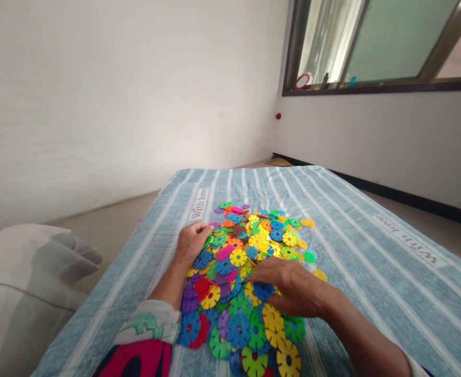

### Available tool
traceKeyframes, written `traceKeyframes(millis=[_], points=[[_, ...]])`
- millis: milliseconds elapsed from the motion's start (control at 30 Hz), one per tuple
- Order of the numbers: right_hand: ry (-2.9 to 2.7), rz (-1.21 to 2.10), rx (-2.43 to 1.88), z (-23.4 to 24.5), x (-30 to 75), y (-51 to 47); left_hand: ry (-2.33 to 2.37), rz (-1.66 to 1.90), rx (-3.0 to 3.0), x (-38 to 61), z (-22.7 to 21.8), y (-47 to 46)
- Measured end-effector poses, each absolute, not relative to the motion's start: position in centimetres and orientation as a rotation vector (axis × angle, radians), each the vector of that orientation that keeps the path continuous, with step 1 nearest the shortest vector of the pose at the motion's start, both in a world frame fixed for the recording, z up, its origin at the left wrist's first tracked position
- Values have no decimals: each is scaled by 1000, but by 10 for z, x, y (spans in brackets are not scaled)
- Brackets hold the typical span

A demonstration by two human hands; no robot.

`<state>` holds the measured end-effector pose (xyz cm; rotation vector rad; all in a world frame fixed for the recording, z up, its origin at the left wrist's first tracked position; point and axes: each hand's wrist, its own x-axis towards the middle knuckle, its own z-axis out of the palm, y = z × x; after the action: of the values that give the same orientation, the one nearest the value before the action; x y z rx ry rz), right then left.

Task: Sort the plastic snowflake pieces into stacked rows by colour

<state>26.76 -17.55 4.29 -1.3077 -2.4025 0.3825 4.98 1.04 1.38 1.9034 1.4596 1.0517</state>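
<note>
A heap of colourful plastic snowflake discs (238, 257), round with notched edges and a central hole, lies on a blue striped cloth (147, 251). At the heap's left edge rests my left hand (193, 242), its fingers curled closed beside green and pink discs; its fingertips are partly hidden, so anything in them cannot be made out. My right hand (293, 285) reaches over the heap from the right, palm down. Its thumb and fingers are apart, with a blue snowflake disc (262, 290) showing between them. Yellow discs (273, 318) lie just below this hand.
The cloth covers a long raised surface bordered by floor. Several loose discs, such as a yellow one (320, 275), lie to the heap's right. Something under a translucent whitish cover (30, 272) stands at left. White walls and a window (391, 42) are beyond.
</note>
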Motion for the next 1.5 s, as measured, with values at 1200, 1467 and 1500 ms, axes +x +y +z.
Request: traceKeyframes(millis=[1200,1467,1500], points=[[-2203,472,-1207,38,265,-174,1467,1053,1888,50,8,15],[-2413,427,-1027,51,235,-192,1463,1054,1891,50,7,14],[-2444,415,-1022,51,232,-194,1463,1055,1886,51,8,14]])
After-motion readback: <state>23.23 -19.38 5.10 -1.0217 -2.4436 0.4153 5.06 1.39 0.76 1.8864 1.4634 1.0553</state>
